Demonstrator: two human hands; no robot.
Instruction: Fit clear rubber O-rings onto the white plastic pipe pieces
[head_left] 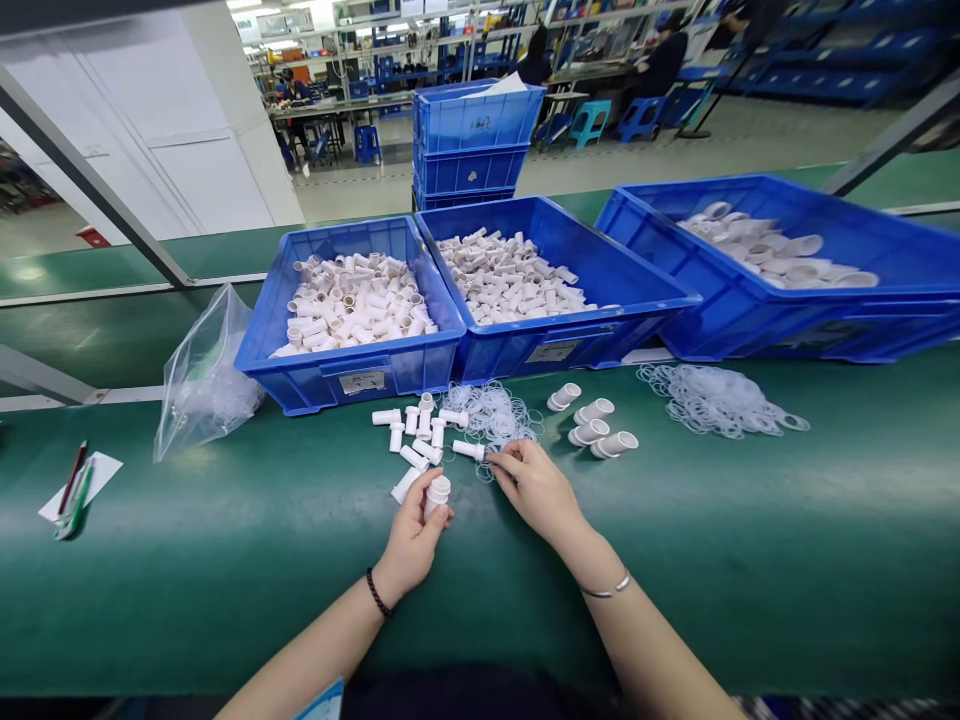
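Observation:
My left hand [411, 535] is closed around a short white plastic tube [437, 493], held upright just above the green table. My right hand [534, 487] reaches to a small pile of clear rubber rings [491, 413], its fingertips pinching at the rings beside a white tube [469, 450] lying on the table. Several more small white tubes [417, 428] lie scattered just beyond my left hand. A few wider white flared fittings [596, 427] lie to the right of the rings.
Three blue bins stand along the back: left bin [300, 375] with white tubes, middle bin [570, 345] with smaller tubes, right bin [825, 335] with larger fittings. A second ring pile [716, 400] lies right. A clear plastic bag [202, 375] and pens on paper [75, 485] sit left.

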